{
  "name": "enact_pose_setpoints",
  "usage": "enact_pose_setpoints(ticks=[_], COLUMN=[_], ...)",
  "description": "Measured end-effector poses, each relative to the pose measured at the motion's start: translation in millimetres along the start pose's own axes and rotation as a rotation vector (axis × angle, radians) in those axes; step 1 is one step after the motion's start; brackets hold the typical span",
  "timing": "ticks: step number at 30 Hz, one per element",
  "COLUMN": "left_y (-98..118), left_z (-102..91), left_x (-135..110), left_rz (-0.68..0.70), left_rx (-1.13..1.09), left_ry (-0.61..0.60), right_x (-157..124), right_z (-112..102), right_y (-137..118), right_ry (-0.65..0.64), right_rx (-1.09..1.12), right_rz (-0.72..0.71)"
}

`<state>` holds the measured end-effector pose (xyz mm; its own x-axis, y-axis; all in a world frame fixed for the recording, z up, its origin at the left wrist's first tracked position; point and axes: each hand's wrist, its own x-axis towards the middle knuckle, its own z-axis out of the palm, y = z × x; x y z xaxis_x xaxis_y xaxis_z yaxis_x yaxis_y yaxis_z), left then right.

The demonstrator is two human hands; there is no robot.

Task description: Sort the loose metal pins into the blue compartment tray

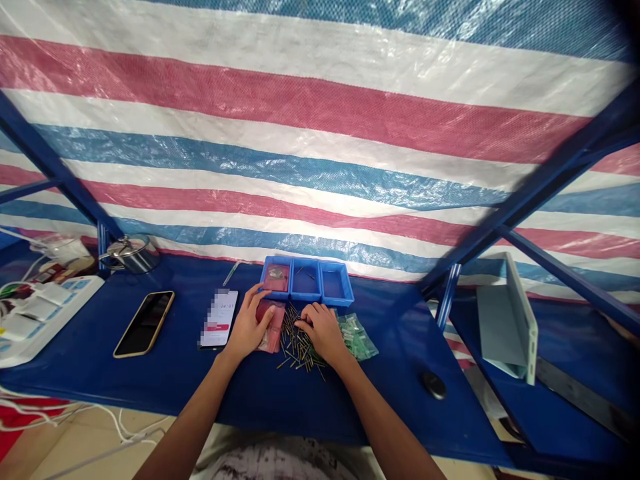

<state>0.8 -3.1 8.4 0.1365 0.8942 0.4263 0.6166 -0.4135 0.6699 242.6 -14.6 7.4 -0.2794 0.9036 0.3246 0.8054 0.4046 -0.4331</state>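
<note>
Nearest you is the patterned cloth point(280, 460) at your lap, with your forearms reaching across the blue table point(395, 400). Out on your right, well apart from your work, lies a black disc point(433, 385). Your pins point(296, 347) lie flat in a loose heap between your hands; their long axes cross every way, though at the near edge some point toward you and to the left, others toward you and to the right. Your left hand point(250, 327) rests on a pink packet point(274, 333) just left of the heap, thumb parted from the fingers; that packet's long axis runs away from you, its far end leaning slightly right. Your right hand point(323, 330) is over the heap's right side, fingers bent and thumb drawn in toward them; at this size you can't tell whether they grip a pin. Green packets point(360, 340) lie just right of that hand. To your left are a lit phone point(223, 317) and, farther left, a dark phone point(145, 325). Beyond the heap, three trays point(306, 298) stand side by side: another pink packet point(275, 280) in the left one, a few pins in the middle. Behind them hangs a striped sheet point(300, 160).
</note>
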Motion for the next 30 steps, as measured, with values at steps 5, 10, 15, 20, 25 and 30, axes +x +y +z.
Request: enact_pose_setpoints(ticks=[5,10,15,20,25,30], left_y=[-1.9,-1.7,-1.1,-0.6,-0.4,-2.0], left_z=[1.8,1.5,0.6,0.8,0.7,0.9], left_x=[-0.3,-0.4,-0.2,0.0,0.0,0.0], left_rz=[0.008,0.007,0.004,0.006,0.005,0.008], left_rx=[0.003,0.002,-0.006,0.001,0.004,0.009], left_ry=[0.017,0.011,0.015,0.015,0.011,0.009], right_x=[1.2,4.4,5.8,8.3,10.0,10.9], right_z=[-5.3,-11.1,-10.5,-9.5,-6.0,-5.4], right_y=[-2.3,-3.8,-2.8,-1.8,4.3,9.3], right_ry=[0.053,0.157,0.188,0.211,0.271,0.296], right_rx=[0.157,0.451,0.793,0.930,1.031,1.080], right_rz=[0.036,0.148,0.304,0.335,0.338,0.381])
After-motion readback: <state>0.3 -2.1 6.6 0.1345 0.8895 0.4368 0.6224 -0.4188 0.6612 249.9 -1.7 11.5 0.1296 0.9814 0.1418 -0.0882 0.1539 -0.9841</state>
